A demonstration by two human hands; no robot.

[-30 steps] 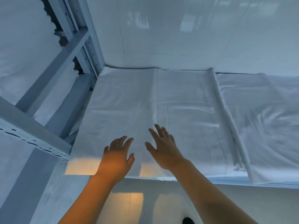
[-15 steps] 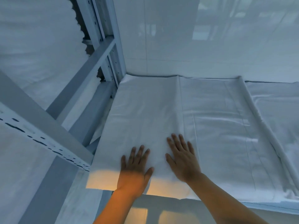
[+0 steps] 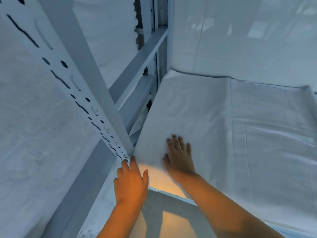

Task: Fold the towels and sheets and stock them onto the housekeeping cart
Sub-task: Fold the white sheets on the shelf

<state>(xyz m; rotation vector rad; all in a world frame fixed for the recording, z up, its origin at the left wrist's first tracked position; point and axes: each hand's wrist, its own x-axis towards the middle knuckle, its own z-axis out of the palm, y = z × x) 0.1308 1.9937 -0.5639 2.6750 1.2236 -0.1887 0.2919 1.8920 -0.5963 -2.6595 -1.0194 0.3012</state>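
Observation:
A folded white sheet (image 3: 202,117) lies flat on a shelf, its left edge against the metal frame. My right hand (image 3: 179,156) presses flat on the sheet's near left part, fingers spread and straight. My left hand (image 3: 131,182) lies at the sheet's near left corner, fingers extended toward the foot of the perforated upright; its fingertips touch the corner edge. A fold line (image 3: 230,117) runs front to back down the sheet.
A white perforated metal upright (image 3: 72,86) slants down to the shelf corner. Cross braces (image 3: 139,60) sit behind it. White linen (image 3: 34,134) fills the left side. A glossy white wall (image 3: 248,36) backs the shelf. The shelf's front edge (image 3: 171,193) runs under my wrists.
The view swung left and closer to the frame. My left hand slid off the sheet's surface to its near left corner by the upright. My right hand stayed pressed on the sheet.

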